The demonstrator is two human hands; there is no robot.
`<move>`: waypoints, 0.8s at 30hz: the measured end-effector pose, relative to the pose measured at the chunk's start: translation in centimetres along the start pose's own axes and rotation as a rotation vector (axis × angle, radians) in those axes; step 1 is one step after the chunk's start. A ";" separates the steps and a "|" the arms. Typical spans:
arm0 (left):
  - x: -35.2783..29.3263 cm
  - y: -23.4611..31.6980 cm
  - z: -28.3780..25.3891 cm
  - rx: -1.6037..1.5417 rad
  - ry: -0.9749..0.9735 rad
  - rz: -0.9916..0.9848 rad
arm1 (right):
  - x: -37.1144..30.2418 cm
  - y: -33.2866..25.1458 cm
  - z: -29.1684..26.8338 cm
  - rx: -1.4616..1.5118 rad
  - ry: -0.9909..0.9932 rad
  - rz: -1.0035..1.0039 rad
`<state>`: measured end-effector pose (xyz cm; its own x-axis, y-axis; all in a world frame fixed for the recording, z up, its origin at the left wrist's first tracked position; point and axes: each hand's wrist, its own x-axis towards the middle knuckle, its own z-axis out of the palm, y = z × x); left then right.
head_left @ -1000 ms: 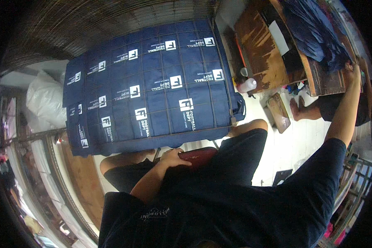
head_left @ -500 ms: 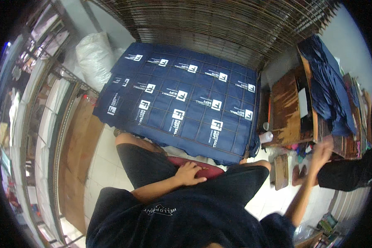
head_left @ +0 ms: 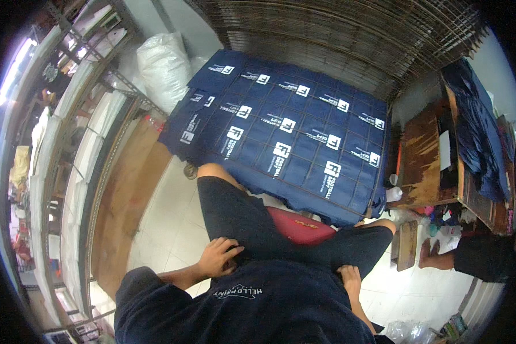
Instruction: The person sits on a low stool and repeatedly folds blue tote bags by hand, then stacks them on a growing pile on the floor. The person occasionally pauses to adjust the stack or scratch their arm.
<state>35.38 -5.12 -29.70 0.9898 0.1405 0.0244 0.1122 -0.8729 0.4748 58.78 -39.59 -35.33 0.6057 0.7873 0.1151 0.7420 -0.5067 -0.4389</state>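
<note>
My left hand (head_left: 219,257) rests on the left thigh of my dark shorts (head_left: 229,212), its fingers a little bent and apart, with nothing held. On the other thigh lies my right hand (head_left: 350,276), fingers loosely spread on the cloth and holding nothing. Between my legs shows a red padded seat (head_left: 301,226). In front of my knees, dark blue fabric pieces (head_left: 258,123) with white prints are spread flat on a wire rack (head_left: 304,129), apart from both hands.
More wire racks (head_left: 350,34) are raised behind the fabric. On the left stand metal shelves (head_left: 80,155) with white stacks and a stuffed plastic sack (head_left: 163,69). At right are a worn wooden cabinet (head_left: 421,160) draped with dark blue cloth (head_left: 479,126), a white bottle (head_left: 394,194) and another person's feet (head_left: 433,257).
My left hand has left the red seat for my left thigh. My right hand, raised out at the right before, has come down onto my right thigh. The view has shifted somewhat.
</note>
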 end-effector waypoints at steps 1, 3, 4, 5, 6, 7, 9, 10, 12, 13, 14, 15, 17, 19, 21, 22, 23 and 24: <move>-1.3 -0.3 0.9 -0.010 0.054 -0.004 | -0.1 -1.1 -0.5 -0.008 0.073 -0.067; -2.5 -0.2 2.5 0.008 0.236 -0.019 | -0.4 -1.1 -0.2 -0.104 0.026 -0.048; -2.7 0.0 3.0 0.045 0.241 -0.048 | -0.6 -1.1 -0.1 -0.154 0.005 -0.035; -2.5 0.1 3.3 0.081 0.252 -0.065 | 0.4 -1.3 -0.5 -0.175 -0.033 -0.041; -2.4 0.2 3.5 0.118 0.262 -0.082 | 0.1 -1.1 -0.3 -0.161 -0.032 0.009; -2.3 0.2 3.4 0.086 0.251 -0.122 | -0.1 -0.9 0.1 -0.146 -0.031 0.059; -2.1 0.0 3.3 -0.009 0.223 -0.215 | -0.4 -1.2 -0.4 -0.076 -0.166 0.211; -2.2 0.0 3.5 -0.059 0.209 -0.269 | -0.7 -2.0 -1.3 -0.013 -0.262 0.343; -2.7 0.3 4.3 -0.121 0.170 -0.337 | -1.5 -3.6 -2.4 0.108 -0.457 0.605; -2.6 0.8 4.3 -0.177 0.137 -0.351 | -8.2 0.8 1.3 0.277 -0.238 0.698; -2.9 0.9 4.3 -0.229 0.109 -0.381 | -8.8 0.3 -0.5 0.291 -0.414 0.708; -3.8 0.8 4.4 -0.277 -0.054 -0.401 | -8.2 -0.2 -0.7 0.403 -0.416 0.868; -6.0 2.1 3.1 -0.839 -0.190 -0.664 | -5.6 -0.7 -0.5 0.479 -0.410 0.755; -7.2 2.4 1.1 -1.239 -0.264 -0.740 | -0.6 -0.9 0.4 0.474 -0.398 0.395; -6.3 2.1 2.1 -1.213 -0.323 -0.734 | 4.7 -2.4 0.2 0.455 -0.352 0.295; -5.2 1.5 2.6 -1.208 -0.335 -0.720 | 7.6 -3.7 -0.4 0.384 -0.326 0.243; -3.6 0.6 2.7 -0.880 -0.434 -0.514 | 9.7 -4.3 -0.8 0.322 -0.291 0.133; -1.9 0.6 2.7 -0.788 -0.493 -0.477 | 11.1 -4.5 -1.1 0.264 -0.253 0.024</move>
<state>33.76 -7.12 -31.84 0.8039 0.0289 -0.5941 0.5870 -0.1999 0.7846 62.44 -28.92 -31.09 0.5072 0.8550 -0.1080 0.6085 -0.4440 -0.6577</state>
